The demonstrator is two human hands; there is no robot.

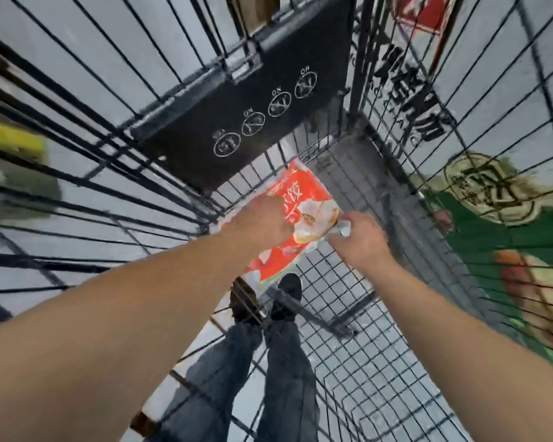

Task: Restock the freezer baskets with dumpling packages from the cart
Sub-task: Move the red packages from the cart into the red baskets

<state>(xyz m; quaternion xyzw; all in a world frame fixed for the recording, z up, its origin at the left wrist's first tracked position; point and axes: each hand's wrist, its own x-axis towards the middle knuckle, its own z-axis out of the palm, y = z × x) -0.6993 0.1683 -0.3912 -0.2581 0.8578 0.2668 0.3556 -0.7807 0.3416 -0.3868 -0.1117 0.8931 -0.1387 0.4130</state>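
The left hand (262, 223), just left of frame centre, lies knuckles-up on the near end of a red dumpling pack (296, 215) with its fingers curled down over the pack's face; whether they truly grip it or only press cannot be told. The right hand (359, 239), right of centre, pinches the pack's pale crimped corner between curled fingers. The pack lies at the bottom of the wire cart (348, 314), its far end toward the black flap (237, 122) in the upper middle, and there seems to be a second red pack (276, 261) under its near end, though blur makes this unsure. Below the mesh show two legs (268, 362) and dark shoes on the floor. The likely trouble from here is the hold: a corner pinch on slick film may slip or tear the seal as the pack rises, and a lower pack could be dragged up and dropped. The deep reach also risks snagging the film on the wire.
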